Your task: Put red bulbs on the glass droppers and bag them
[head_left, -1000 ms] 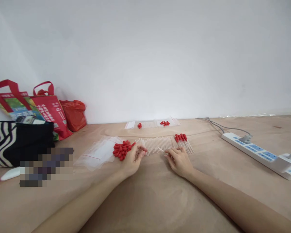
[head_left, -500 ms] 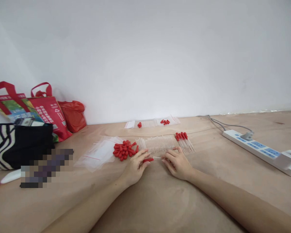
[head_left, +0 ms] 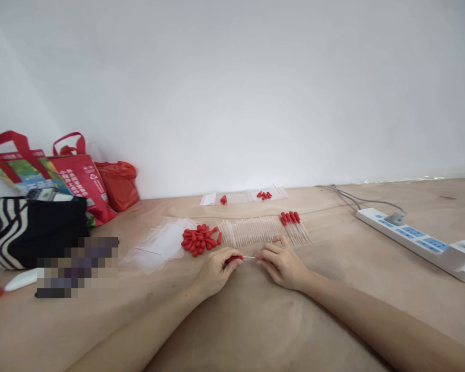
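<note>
My left hand [head_left: 218,269] is closed on a red rubber bulb [head_left: 234,259], its neck pointing right. Between my hands runs a thin clear tube [head_left: 249,258]; its left end meets the bulb, and its right end is pinched by my right hand [head_left: 279,262]. Just beyond my hands a row of clear tubes [head_left: 250,231] lies side by side. A pile of red bulbs [head_left: 199,239] sits to the left of that row. On the right lie several tubes with red bulbs on their far ends [head_left: 290,218].
Clear plastic bags [head_left: 158,245] lie left of the pile, more bagged pieces [head_left: 240,197] by the wall. A black striped bag [head_left: 42,232] and red bags [head_left: 118,186] stand at left. At right is a white power strip [head_left: 414,235] with grey cables.
The gap between the red bulb and the clear tube has closed; they now meet. My left fingers have wrapped more tightly round the bulb.
</note>
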`<state>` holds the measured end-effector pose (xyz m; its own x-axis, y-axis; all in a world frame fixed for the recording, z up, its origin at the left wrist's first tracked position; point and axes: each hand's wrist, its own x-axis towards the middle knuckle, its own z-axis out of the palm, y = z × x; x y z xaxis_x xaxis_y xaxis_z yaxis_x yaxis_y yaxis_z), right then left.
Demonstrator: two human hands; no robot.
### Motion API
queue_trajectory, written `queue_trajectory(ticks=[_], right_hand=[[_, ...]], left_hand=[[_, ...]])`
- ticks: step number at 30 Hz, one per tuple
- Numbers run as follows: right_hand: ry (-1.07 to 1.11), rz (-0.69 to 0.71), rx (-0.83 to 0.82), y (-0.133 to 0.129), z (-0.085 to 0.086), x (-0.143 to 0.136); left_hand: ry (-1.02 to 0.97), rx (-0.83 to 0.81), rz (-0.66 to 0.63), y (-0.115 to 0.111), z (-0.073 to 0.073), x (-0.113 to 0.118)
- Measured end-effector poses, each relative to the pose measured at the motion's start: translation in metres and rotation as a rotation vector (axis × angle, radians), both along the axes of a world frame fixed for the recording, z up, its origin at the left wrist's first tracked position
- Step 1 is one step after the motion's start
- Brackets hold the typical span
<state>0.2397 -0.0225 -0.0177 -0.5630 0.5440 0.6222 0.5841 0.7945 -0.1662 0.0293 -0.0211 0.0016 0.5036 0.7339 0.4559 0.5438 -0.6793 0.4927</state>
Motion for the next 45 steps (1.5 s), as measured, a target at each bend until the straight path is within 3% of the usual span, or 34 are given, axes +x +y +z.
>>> queue_trajectory(ticks=[10, 21, 33, 41, 43, 45], right_hand=[[-0.044, 0.023, -0.088, 0.002, 0.005, 0.002], [-0.092, -0.035, -0.034, -0.01, 0.007, -0.011], [-0.156, -0.044, -0.155, -0.009, 0.009, -0.017], [-0.202, -0.052, -0.134, -0.005, 0.024, -0.005], [-0.19, -0.131, -0.181, 0.0, 0.027, 0.002], [-0.118, -0.308, -0.269, 0.011, 0.03, 0.012]], left_hand=[[0.048, 0.029, -0.099, -0.007, 0.002, 0.001], [0.126, 0.153, -0.123, -0.009, -0.002, 0.001], [0.138, 0.144, -0.156, -0.008, -0.003, 0.003], [0.041, 0.044, -0.001, -0.001, -0.001, 0.0], [0.014, 0.06, 0.084, 0.002, -0.002, -0.003], [0.005, 0.054, 0.164, 0.003, -0.003, -0.004]])
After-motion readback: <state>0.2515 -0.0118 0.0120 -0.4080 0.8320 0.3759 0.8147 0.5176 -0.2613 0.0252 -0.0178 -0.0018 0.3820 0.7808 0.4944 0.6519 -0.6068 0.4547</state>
